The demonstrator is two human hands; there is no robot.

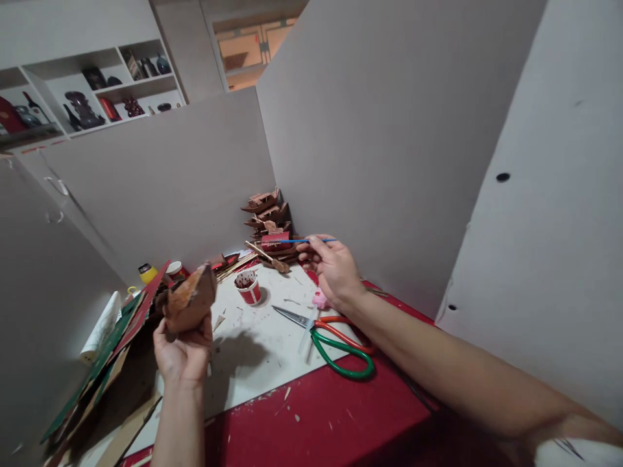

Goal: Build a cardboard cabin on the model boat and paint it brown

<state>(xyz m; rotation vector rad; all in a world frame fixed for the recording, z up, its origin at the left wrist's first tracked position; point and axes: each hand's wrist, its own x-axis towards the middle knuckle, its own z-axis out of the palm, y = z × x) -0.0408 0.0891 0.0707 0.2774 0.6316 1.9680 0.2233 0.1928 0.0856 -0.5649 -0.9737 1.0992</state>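
My left hand (185,353) is raised at the left, its fingers wrapped round the underside of a brown cardboard piece (192,299) shaped like a small boat hull. My right hand (328,263) pinches a thin blue brush (311,240) that points left, level above the table. Between the hands stands a red and white paper cup (250,290) with dark brown smears inside its rim. Scissors (335,334) with one orange and one green handle lie below my right hand, beside a pink-ended clear stick (311,321).
Brown model boats (267,217) are stacked in the back corner against grey partitions (365,143). Cardboard sheets (104,363) lean at the left, near a yellow bottle (146,272) and another cup (175,269). A white board (248,379) covers part of the red table (311,421).
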